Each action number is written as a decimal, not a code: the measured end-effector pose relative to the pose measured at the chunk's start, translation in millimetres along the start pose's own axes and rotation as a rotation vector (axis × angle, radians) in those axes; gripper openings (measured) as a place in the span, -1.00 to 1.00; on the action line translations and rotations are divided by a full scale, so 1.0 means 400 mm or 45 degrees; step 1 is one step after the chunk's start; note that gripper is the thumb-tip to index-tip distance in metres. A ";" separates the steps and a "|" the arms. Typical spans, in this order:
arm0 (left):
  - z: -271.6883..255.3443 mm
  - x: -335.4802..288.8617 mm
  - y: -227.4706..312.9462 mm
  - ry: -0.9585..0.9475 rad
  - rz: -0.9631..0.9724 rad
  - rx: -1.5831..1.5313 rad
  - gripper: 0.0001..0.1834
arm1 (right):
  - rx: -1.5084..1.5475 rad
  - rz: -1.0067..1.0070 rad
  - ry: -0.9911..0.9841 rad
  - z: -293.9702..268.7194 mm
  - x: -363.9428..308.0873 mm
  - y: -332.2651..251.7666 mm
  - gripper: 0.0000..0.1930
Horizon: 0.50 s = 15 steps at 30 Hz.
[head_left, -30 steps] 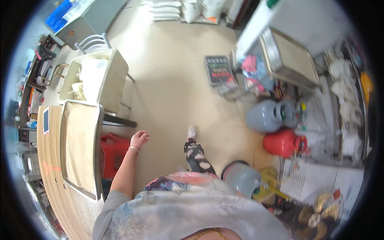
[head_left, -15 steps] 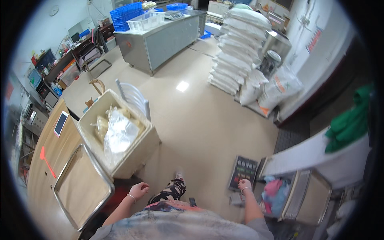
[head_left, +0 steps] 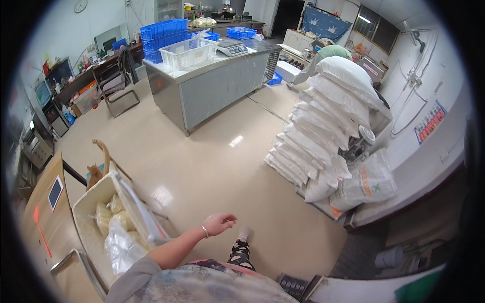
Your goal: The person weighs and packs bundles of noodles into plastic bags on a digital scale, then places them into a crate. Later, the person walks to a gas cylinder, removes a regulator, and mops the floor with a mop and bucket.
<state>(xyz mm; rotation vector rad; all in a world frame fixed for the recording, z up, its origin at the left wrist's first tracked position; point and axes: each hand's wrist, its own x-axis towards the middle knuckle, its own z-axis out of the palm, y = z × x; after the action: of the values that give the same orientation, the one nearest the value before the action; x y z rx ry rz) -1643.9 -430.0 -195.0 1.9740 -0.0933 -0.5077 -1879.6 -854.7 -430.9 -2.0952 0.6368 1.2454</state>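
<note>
My left hand [head_left: 220, 224] hangs in front of me above the floor, its fingers loosely stretched and nothing visible in them. A thin bracelet circles its wrist. My right hand is outside the view. Nearest to my left arm stands an off-white foam box [head_left: 87, 216], partly covered by that arm. Inside it lie several clear bags of pale yellowish stuff [head_left: 121, 220] and a crumpled clear plastic bag [head_left: 121, 247]. To the box's left, a wooden table [head_left: 38, 189] carries a white-framed phone [head_left: 55, 193], a red fly swatter [head_left: 43, 232] and a metal-rimmed tray [head_left: 76, 260].
A steel counter [head_left: 222, 93] ahead bears blue crates [head_left: 164, 38], a white basket [head_left: 189, 53] and a scale [head_left: 232, 48]. Stacked white sacks [head_left: 323, 116] stand at the right. An orange cat [head_left: 94, 175] is beyond the foam box. Someone in light green [head_left: 334, 51] bends behind the sacks.
The view has shifted forward and up, toward the counter and sacks. My left hand has swung forward and right; my right hand has left the view.
</note>
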 end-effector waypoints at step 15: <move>-0.454 0.296 -0.561 -0.122 -0.913 0.269 -0.76 | -0.135 -0.525 0.728 -1.209 0.851 -1.420 -0.72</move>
<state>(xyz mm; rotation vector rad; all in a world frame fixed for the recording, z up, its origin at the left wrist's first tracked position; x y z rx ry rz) -1501.0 -209.3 -363.2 2.1612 0.5401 -1.0876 -1060.3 -834.6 -409.3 -2.5240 0.3414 0.4575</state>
